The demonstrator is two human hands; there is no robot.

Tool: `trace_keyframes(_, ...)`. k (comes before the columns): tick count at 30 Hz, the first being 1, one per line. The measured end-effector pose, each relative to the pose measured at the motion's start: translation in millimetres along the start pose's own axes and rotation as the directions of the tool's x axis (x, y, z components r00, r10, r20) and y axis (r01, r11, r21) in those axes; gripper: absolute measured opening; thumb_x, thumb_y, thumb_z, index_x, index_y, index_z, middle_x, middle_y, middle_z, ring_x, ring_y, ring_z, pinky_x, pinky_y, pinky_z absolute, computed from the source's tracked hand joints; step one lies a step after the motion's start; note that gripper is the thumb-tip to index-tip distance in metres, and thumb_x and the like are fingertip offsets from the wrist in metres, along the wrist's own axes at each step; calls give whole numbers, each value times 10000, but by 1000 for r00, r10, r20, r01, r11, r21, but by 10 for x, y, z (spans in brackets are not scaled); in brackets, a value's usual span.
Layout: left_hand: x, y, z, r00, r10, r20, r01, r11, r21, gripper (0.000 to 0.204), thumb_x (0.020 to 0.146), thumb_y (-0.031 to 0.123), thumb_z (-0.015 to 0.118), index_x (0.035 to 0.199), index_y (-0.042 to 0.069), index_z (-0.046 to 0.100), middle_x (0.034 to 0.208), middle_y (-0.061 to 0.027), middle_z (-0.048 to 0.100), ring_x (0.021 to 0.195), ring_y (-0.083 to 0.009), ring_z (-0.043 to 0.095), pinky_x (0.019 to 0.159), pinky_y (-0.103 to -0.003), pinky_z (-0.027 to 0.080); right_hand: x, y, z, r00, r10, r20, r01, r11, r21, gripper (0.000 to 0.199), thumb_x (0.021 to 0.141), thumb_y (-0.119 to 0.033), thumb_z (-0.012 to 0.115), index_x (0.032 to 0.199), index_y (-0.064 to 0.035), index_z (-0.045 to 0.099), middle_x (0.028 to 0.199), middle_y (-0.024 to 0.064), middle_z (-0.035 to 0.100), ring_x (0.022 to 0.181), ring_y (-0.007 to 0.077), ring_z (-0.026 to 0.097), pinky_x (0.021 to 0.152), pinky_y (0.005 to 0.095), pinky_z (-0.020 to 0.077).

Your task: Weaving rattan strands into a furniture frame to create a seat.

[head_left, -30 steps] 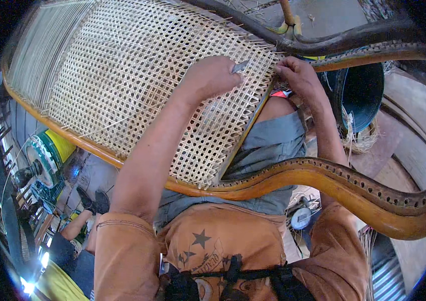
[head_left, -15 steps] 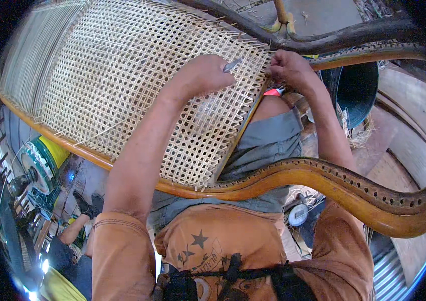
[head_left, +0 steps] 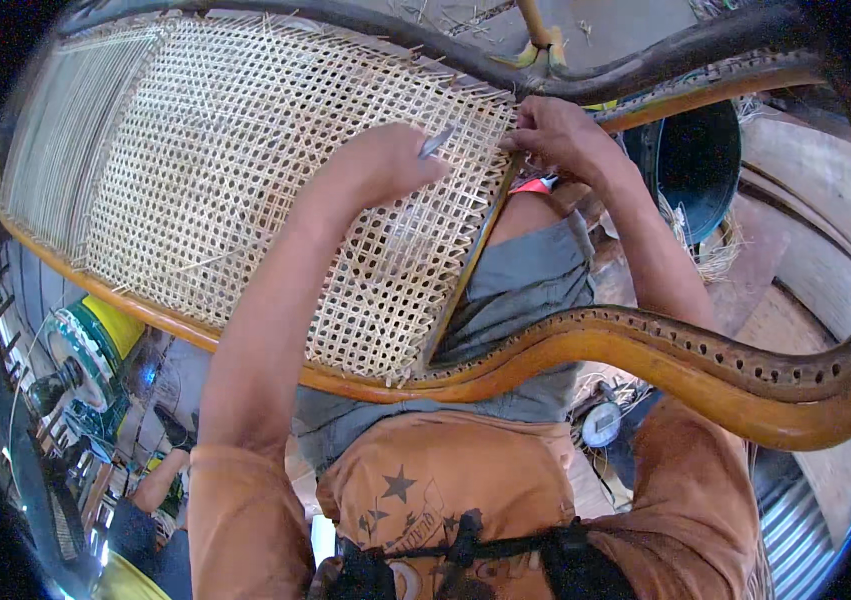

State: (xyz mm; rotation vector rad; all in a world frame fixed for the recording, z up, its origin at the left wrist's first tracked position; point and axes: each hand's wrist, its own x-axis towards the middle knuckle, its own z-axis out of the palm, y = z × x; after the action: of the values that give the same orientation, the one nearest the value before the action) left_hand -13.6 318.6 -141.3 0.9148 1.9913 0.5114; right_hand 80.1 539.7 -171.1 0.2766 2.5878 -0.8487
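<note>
My left hand is closed around a small pointed grey metal tool, whose tip sticks out past the thumb. It hovers over or rests on the woven cane panel; I cannot tell which. My right hand is at the panel's right end, thumb and fingers pinched together at the far corner. What lies between those fingertips is too small to make out. Cane ends stick out in a zigzag along that end rail. Toward the left, the panel turns into parallel strands without cross weave.
A curved wooden frame with a row of holes crosses in front of my body. Beyond the right forearm stands a dark bucket with cane scraps beside it. At left are a green and yellow drum and another person's arm.
The whole view has shifted slightly, so panel, frame and hands appear further left. Both hands keep nearly the same place against the panel, and the left still holds the tool.
</note>
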Motion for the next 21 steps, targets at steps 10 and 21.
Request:
trace_keyframes(10,-780,647,-946,996,43,78,-36,995,-89,274,783,280,542,775,6,554,610,-41,473,576,-131,446,544,-293,383,-304,-631,-527,963,-271,11,154,578,801,304,855,-271,539,940,13,609,865,60,616,843,140,573,797,271,440)
trace_keyframes(21,479,360,157,985,-14,170,44,983,-177,294,706,316,565,683,24,592,542,-48,531,479,-166,474,462,-324,393,-611,-26,-321,997,24,74,-22,999,-34,207,855,-225,525,872,-23,571,725,126,591,638,259,547,608,323,444)
